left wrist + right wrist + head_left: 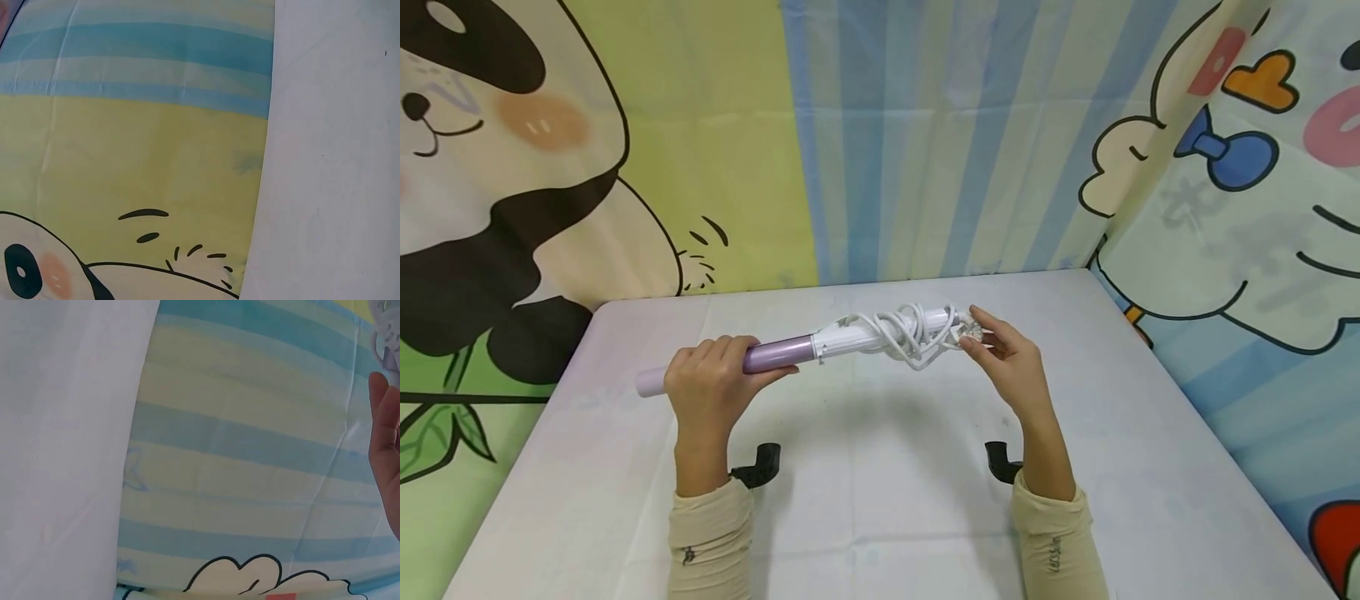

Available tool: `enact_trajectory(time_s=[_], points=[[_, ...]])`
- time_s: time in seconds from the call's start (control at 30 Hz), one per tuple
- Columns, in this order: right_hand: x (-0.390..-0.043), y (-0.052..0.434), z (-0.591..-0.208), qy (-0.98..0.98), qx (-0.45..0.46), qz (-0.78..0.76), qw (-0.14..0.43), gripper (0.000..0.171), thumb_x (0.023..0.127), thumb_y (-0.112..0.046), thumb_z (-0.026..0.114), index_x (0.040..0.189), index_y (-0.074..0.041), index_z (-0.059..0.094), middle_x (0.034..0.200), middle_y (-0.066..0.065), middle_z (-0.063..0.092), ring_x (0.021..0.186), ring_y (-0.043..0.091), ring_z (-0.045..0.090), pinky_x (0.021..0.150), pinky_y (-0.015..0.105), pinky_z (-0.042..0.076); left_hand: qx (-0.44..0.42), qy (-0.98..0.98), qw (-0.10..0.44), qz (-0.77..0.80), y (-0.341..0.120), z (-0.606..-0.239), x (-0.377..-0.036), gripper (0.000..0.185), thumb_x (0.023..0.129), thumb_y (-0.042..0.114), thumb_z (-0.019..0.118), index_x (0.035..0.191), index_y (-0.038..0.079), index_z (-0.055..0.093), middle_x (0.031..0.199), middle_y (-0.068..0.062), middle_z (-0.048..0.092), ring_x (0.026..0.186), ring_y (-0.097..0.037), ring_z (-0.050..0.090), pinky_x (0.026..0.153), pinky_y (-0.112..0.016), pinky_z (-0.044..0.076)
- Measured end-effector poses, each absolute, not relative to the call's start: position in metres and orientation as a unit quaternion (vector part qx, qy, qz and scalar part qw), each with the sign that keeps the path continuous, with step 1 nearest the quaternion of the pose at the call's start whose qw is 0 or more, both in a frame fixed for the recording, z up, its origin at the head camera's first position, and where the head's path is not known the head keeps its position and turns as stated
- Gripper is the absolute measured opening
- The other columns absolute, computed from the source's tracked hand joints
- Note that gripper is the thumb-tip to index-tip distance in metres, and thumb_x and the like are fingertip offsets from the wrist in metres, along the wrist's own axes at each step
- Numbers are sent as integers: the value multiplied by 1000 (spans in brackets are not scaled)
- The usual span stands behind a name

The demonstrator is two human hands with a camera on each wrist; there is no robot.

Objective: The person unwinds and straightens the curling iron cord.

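Note:
A long purple and white wand [778, 354], which looks like a curling iron, is held up above the table, nearly level, its right end slightly higher. A white cord [910, 333] is wound in several loops round its white part. My left hand [711, 383] grips the purple part from above, with the pale tip sticking out to the left. At the other end, my right hand [1007, 358] pinches the wand's cord end between thumb and fingers. In the right wrist view, part of the right hand [387, 437] shows below a white piece. The left wrist view shows neither hand nor wand.
Beneath the hands is a white-covered table [880, 500]. A printed cloth wall [895, 167] with stripes and cartoon animals stands behind it and at both sides. Black wrist mounts [763, 465] sit at both wrists.

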State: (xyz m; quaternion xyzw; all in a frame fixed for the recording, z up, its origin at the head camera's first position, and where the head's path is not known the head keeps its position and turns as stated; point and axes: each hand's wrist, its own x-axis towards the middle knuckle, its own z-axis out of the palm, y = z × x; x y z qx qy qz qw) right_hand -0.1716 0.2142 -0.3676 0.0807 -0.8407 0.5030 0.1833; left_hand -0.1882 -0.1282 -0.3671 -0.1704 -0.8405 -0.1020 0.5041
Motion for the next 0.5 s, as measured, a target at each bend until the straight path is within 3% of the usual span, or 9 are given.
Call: enact_trajectory(time_s=[0.23, 0.37, 0.5], points=[[-175, 220, -370, -767, 97, 626, 101, 47, 89, -20, 59, 132, -6, 46, 110, 5, 57, 81, 5, 60, 73, 16, 50, -173, -844, 496, -111, -129, -367, -187, 61, 67, 64, 62, 72, 4, 65, 61, -11, 65, 50, -26, 59, 46, -36, 36], [-180, 226, -378, -628, 208, 750, 26, 48, 91, -28, 54, 131, -4, 41, 111, 0, 58, 91, 10, 61, 75, 21, 51, -171, -848, 483, -133, -129, -367, -187, 62, 67, 66, 62, 74, 5, 66, 62, -10, 65, 50, -27, 59, 47, -37, 36], [-187, 230, -386, -504, 308, 805, -60, 42, 92, -23, 53, 128, -4, 42, 116, 5, 58, 103, 18, 60, 80, 26, 50, -178, -851, 477, -129, -129, -367, -187, 69, 71, 71, 53, 75, 4, 66, 63, -11, 66, 50, -27, 60, 46, -36, 37]])
